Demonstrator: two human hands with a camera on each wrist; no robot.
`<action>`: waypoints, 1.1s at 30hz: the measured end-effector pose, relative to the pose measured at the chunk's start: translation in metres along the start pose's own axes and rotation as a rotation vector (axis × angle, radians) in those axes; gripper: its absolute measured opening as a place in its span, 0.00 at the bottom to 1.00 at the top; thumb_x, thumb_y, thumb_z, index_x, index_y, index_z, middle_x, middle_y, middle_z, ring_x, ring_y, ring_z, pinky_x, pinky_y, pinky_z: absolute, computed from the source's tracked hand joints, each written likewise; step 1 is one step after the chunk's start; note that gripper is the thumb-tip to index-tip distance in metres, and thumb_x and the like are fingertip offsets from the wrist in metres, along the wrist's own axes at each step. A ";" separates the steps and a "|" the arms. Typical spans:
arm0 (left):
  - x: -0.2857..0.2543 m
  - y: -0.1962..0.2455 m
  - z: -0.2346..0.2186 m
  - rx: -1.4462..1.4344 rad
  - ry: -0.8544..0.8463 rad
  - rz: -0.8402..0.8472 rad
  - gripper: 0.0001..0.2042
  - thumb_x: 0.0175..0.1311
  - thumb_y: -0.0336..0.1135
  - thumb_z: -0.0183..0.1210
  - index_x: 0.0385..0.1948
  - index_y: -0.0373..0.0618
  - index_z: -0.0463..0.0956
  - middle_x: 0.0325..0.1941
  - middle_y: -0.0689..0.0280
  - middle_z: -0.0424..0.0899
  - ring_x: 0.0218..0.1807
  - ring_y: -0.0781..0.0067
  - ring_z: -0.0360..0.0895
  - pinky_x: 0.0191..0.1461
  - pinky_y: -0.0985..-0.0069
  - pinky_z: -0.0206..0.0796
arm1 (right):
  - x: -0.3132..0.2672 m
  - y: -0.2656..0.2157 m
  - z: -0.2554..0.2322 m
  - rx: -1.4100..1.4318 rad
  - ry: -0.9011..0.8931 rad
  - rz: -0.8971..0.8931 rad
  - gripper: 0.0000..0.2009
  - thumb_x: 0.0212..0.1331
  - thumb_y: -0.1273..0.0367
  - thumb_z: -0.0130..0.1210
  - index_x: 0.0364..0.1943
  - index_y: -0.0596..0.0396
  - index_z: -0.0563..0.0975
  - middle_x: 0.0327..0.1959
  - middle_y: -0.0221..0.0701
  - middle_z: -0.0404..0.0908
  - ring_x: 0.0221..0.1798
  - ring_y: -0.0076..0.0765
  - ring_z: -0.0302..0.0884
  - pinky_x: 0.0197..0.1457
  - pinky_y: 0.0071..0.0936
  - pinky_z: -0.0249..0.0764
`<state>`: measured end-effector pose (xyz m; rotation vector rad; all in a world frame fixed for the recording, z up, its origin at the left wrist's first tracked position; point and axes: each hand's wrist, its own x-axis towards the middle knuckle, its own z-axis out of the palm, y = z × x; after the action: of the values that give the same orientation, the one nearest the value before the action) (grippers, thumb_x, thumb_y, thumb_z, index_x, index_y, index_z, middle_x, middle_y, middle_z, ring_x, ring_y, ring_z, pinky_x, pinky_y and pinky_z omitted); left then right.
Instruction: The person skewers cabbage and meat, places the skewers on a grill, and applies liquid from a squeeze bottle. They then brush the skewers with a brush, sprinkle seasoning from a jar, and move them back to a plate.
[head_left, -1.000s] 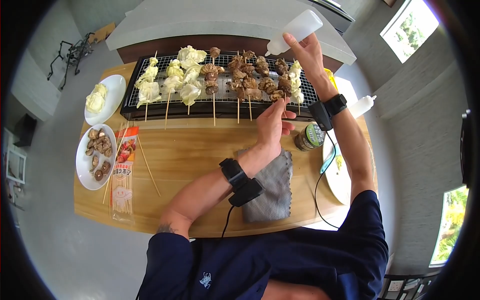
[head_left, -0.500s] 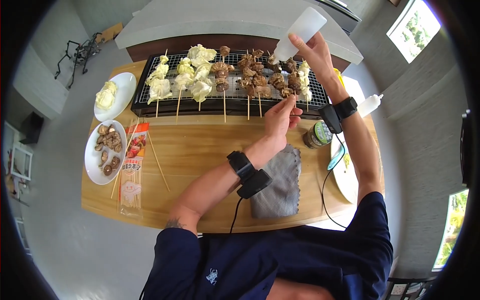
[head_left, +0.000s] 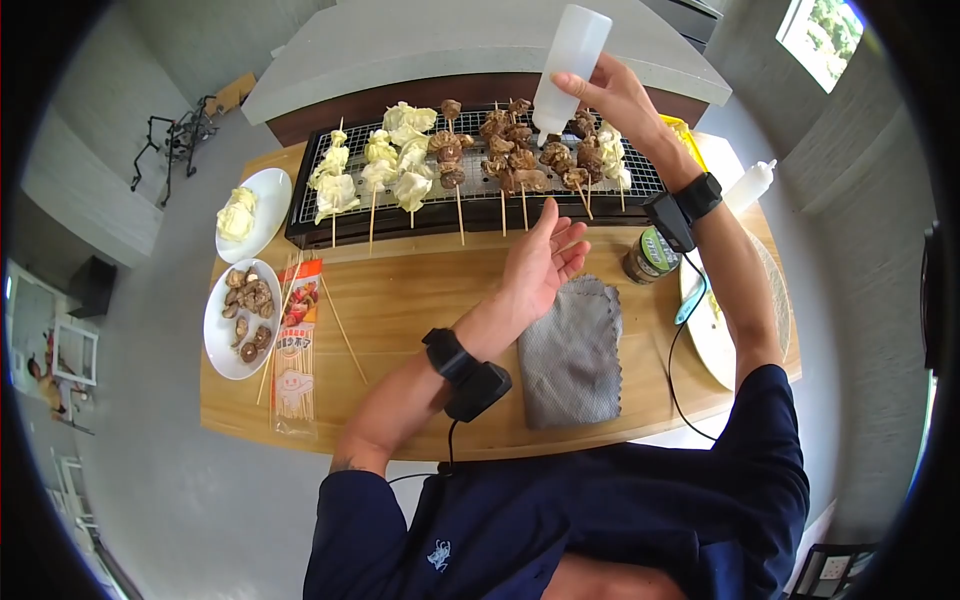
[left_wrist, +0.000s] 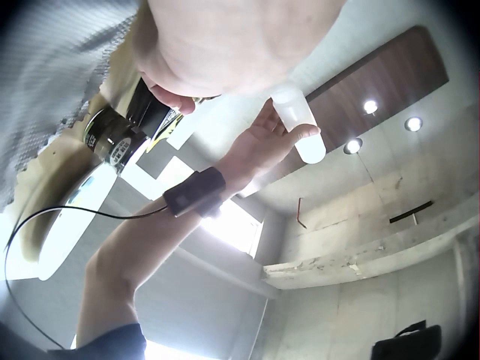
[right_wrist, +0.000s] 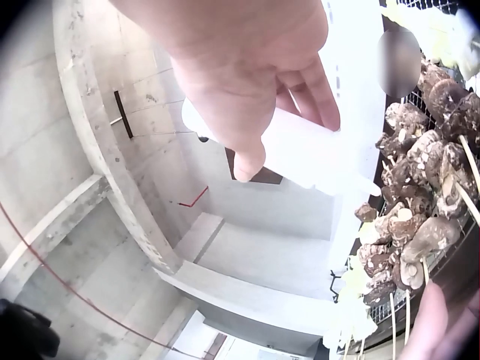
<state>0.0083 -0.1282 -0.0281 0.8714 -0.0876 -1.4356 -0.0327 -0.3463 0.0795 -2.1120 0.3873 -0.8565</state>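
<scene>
My right hand (head_left: 615, 95) grips a translucent white squeeze bottle (head_left: 572, 60), nozzle down, close over the mushroom skewers (head_left: 557, 155) on the grill (head_left: 480, 205). The right wrist view also shows the bottle (right_wrist: 300, 154) with the thumb along its side, beside the browned mushrooms (right_wrist: 431, 232). In front of the grill, my left hand (head_left: 535, 265) is held palm up with loosely bent fingers and nothing in it, just below the stick ends. Cabbage skewers (head_left: 335, 180) lie on the grill's left half, with another at its right end.
At left stand a plate of cabbage (head_left: 268, 205) and a plate of mushrooms (head_left: 225, 350), beside a packet of bamboo skewers (head_left: 295, 370). A grey cloth (head_left: 572, 360) lies in front, near a green-labelled jar (head_left: 650, 255). Another squeeze bottle (head_left: 750, 187) and a white plate (head_left: 712, 340) are at right.
My left hand has let go of a mushroom skewer's stick and drawn back toward me. The bottle in my right hand has turned from slanted to nearly vertical, nozzle down.
</scene>
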 end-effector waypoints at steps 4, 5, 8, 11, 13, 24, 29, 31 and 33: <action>0.002 0.001 -0.007 -0.071 0.008 0.171 0.20 0.71 0.57 0.59 0.46 0.48 0.76 0.44 0.71 0.83 0.37 0.81 0.76 0.42 0.81 0.71 | 0.006 0.010 0.014 -0.067 0.079 -0.040 0.36 0.56 0.44 0.68 0.56 0.61 0.77 0.46 0.39 0.86 0.48 0.34 0.85 0.51 0.34 0.80; 0.002 0.002 -0.007 -0.074 0.011 0.242 0.20 0.73 0.56 0.57 0.47 0.47 0.77 0.43 0.71 0.82 0.35 0.82 0.75 0.41 0.81 0.70 | 0.011 0.016 0.016 -0.112 0.134 -0.050 0.36 0.55 0.43 0.69 0.55 0.61 0.77 0.45 0.40 0.86 0.47 0.35 0.85 0.52 0.35 0.80; 0.003 0.000 -0.010 -0.138 0.008 0.284 0.20 0.76 0.54 0.53 0.50 0.46 0.77 0.42 0.72 0.81 0.33 0.83 0.73 0.39 0.81 0.69 | 0.023 0.023 0.016 -0.149 0.230 -0.082 0.36 0.55 0.45 0.69 0.56 0.61 0.77 0.46 0.40 0.86 0.48 0.36 0.84 0.54 0.35 0.79; 0.005 -0.002 -0.011 -0.127 -0.011 0.297 0.20 0.79 0.52 0.49 0.53 0.45 0.77 0.41 0.73 0.81 0.32 0.84 0.72 0.39 0.82 0.68 | 0.028 0.024 0.020 -0.229 0.266 -0.129 0.35 0.56 0.47 0.70 0.58 0.60 0.75 0.49 0.41 0.85 0.51 0.37 0.84 0.56 0.34 0.78; 0.007 -0.002 -0.011 -0.102 -0.019 0.312 0.19 0.79 0.51 0.50 0.54 0.45 0.77 0.42 0.73 0.81 0.32 0.84 0.72 0.38 0.82 0.67 | 0.026 0.023 0.023 -0.159 0.230 -0.098 0.35 0.56 0.48 0.70 0.59 0.61 0.75 0.50 0.41 0.85 0.52 0.37 0.84 0.58 0.34 0.78; 0.000 0.002 -0.005 0.067 -0.088 0.355 0.17 0.77 0.46 0.55 0.58 0.48 0.79 0.36 0.72 0.80 0.23 0.87 0.67 0.28 0.85 0.59 | 0.017 0.006 0.014 -0.002 0.140 -0.076 0.35 0.59 0.49 0.69 0.59 0.64 0.74 0.52 0.41 0.84 0.55 0.35 0.83 0.60 0.33 0.76; -0.002 0.004 -0.002 0.128 -0.056 0.347 0.17 0.76 0.47 0.57 0.57 0.48 0.80 0.33 0.72 0.79 0.21 0.88 0.65 0.26 0.86 0.57 | 0.011 -0.007 0.015 0.060 0.160 -0.100 0.36 0.60 0.47 0.68 0.59 0.66 0.73 0.53 0.42 0.83 0.57 0.36 0.82 0.61 0.32 0.75; -0.001 0.002 -0.002 0.118 -0.040 0.341 0.17 0.75 0.47 0.57 0.56 0.49 0.81 0.33 0.73 0.80 0.21 0.88 0.65 0.25 0.86 0.57 | 0.009 -0.011 0.018 0.065 0.140 -0.113 0.36 0.60 0.47 0.68 0.58 0.66 0.73 0.53 0.42 0.83 0.56 0.36 0.82 0.61 0.32 0.76; 0.003 0.001 -0.005 0.110 -0.026 0.333 0.17 0.75 0.47 0.58 0.55 0.49 0.82 0.32 0.73 0.80 0.21 0.88 0.65 0.25 0.86 0.57 | 0.007 -0.014 0.019 0.068 0.124 -0.125 0.36 0.60 0.47 0.68 0.58 0.66 0.73 0.52 0.43 0.83 0.55 0.36 0.82 0.60 0.32 0.76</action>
<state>0.0121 -0.1283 -0.0320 0.8820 -0.3193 -1.1374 -0.0146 -0.3303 0.0853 -2.0431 0.2885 -1.0616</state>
